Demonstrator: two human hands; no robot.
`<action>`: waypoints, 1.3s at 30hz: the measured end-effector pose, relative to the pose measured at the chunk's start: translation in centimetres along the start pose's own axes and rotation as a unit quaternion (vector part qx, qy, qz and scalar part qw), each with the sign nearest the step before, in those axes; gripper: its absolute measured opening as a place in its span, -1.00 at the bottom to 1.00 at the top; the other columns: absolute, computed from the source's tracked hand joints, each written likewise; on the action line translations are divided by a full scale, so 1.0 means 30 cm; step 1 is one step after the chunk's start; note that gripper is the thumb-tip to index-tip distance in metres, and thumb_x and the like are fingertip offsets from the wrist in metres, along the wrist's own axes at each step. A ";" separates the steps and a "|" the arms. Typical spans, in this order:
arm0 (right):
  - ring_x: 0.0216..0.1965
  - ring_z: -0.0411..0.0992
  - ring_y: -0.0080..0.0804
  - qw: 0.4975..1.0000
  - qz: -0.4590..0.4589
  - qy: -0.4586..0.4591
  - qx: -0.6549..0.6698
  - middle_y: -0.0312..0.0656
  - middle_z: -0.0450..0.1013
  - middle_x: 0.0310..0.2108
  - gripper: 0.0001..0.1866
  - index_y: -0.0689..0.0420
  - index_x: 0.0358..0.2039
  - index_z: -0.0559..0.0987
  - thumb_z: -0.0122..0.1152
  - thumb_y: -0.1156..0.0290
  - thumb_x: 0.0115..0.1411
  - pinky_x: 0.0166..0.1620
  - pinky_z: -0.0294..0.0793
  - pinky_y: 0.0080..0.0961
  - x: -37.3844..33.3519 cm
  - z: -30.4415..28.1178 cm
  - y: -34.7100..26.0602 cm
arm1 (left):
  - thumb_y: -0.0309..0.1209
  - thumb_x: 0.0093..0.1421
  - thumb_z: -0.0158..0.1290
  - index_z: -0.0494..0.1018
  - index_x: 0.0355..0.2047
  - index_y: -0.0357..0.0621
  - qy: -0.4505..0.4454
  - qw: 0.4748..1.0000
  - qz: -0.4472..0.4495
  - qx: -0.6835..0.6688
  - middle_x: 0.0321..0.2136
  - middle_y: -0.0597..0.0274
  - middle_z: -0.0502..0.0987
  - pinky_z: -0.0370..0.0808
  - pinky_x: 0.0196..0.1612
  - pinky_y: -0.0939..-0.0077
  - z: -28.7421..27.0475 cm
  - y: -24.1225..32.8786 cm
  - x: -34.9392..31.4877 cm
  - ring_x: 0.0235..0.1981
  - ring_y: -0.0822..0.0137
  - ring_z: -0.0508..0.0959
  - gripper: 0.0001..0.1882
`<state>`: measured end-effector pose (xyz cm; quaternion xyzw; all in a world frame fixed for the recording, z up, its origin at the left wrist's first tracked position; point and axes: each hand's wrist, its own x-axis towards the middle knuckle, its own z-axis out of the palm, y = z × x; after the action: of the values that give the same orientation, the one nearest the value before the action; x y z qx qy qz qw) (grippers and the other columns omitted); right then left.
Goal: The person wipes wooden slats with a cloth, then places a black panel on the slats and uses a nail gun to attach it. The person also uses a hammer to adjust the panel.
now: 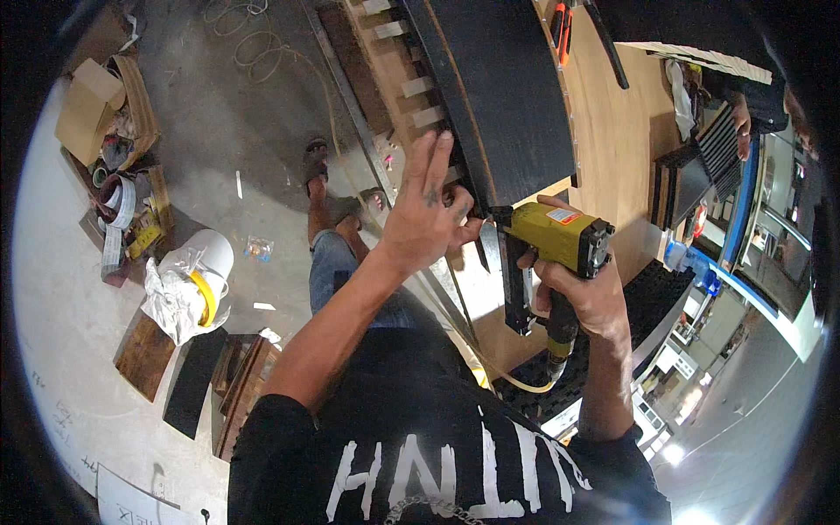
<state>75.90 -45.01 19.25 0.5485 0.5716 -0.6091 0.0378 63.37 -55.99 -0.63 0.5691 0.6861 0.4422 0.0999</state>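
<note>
My right hand [591, 296] is wrapped round the grip of a yellow and black air nail gun [551, 234]. The gun's nose meets the near end of a long black panel [503, 96]. At that same end is my left hand [418, 210], its thumb and index finger bent closed at the panel's left corner. Two of its other fingers stretch forward along the edge, beside a row of pale wood blocks [423, 117]. Exactly how the thumb grips the corner is partly hidden. A pale air hose [525, 385] runs from the gun's handle.
An orange-handled tool [563, 37] lies on the plywood surface [617, 127] beyond the panel. To the left stand a white bucket [217, 254], a cardboard box [90, 109] and loose boards [188, 385]. Another person's hand [742, 131] shows at far right.
</note>
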 end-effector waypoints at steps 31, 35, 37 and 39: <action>-0.51 0.54 -0.55 0.995 -0.049 -0.024 -0.079 -0.05 0.59 -0.28 -0.26 0.21 0.32 0.32 0.28 0.53 0.08 -0.55 0.55 -0.67 0.108 0.040 -0.120 | -0.19 -0.18 0.44 0.47 -0.38 -0.22 0.010 1.000 -0.007 -0.023 0.40 -0.30 0.07 0.22 0.39 -0.05 0.018 -0.029 -0.018 0.43 -0.30 0.02 -0.51; -0.46 0.57 -0.51 0.995 -0.069 -0.022 -0.071 0.00 0.59 -0.25 -0.26 0.24 0.31 0.32 0.26 0.50 0.07 -0.55 0.58 -0.64 0.139 0.056 -0.137 | -0.20 -0.19 0.44 0.45 -0.45 -0.21 0.011 0.999 -0.016 -0.032 0.41 -0.25 0.06 0.22 0.40 -0.03 0.016 -0.028 -0.021 0.43 -0.28 0.02 -0.54; -0.43 0.58 -0.49 0.994 -0.073 -0.020 -0.077 0.00 0.58 -0.23 -0.26 0.24 0.31 0.32 0.25 0.51 0.06 -0.56 0.58 -0.63 0.150 0.057 -0.141 | -0.19 -0.19 0.44 0.44 -0.48 -0.19 0.008 0.999 -0.017 -0.035 0.41 -0.23 0.05 0.21 0.40 -0.03 0.014 -0.031 -0.017 0.43 -0.28 0.01 -0.55; -0.41 0.58 -0.47 0.993 -0.061 -0.027 -0.098 0.00 0.58 -0.21 -0.26 0.24 0.30 0.33 0.24 0.52 0.04 -0.56 0.58 -0.62 0.155 0.049 -0.149 | -0.17 -0.17 0.43 0.43 -0.52 -0.18 0.023 0.999 -0.015 -0.043 0.41 -0.22 0.05 0.18 0.42 -0.05 0.022 -0.036 -0.018 0.44 -0.27 -0.01 -0.55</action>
<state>70.12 -41.85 18.49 0.4897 0.6599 -0.5656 0.0696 63.23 -56.09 -1.99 0.5435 0.6769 0.4830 0.1147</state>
